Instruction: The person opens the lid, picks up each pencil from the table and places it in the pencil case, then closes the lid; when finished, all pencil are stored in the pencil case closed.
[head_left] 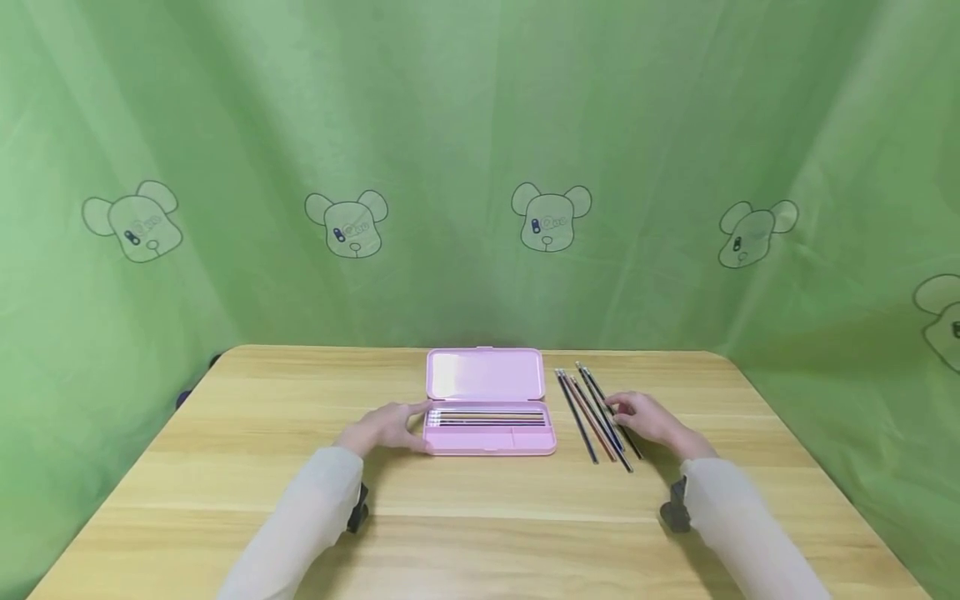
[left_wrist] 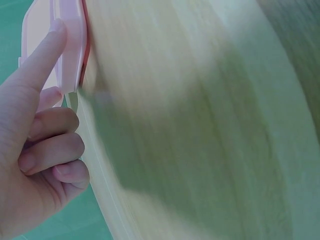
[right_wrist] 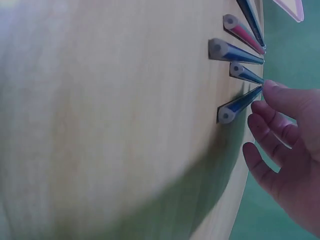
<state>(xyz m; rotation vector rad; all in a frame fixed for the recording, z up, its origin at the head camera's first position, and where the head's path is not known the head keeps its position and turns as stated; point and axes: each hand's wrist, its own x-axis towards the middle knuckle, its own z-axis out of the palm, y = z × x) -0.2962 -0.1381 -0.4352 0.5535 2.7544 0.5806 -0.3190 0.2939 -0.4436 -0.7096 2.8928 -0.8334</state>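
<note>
An open pink pencil case lies in the middle of the table, several pencils in its long back compartment. My left hand grips the left end of the case. In the left wrist view its thumb lies along the wall and the other fingers are curled. To the right of the case several dark pencils and a red pencil are spread on the table. My right hand pinches the rightmost dark pencil with thumb and forefinger, the other fingers loosely bent.
The raised lid of the case leans back toward the far edge. A wood-grain table bears everything. Behind and beside it hangs a green curtain with bear-head prints. Dark wrist devices sit under both sleeves.
</note>
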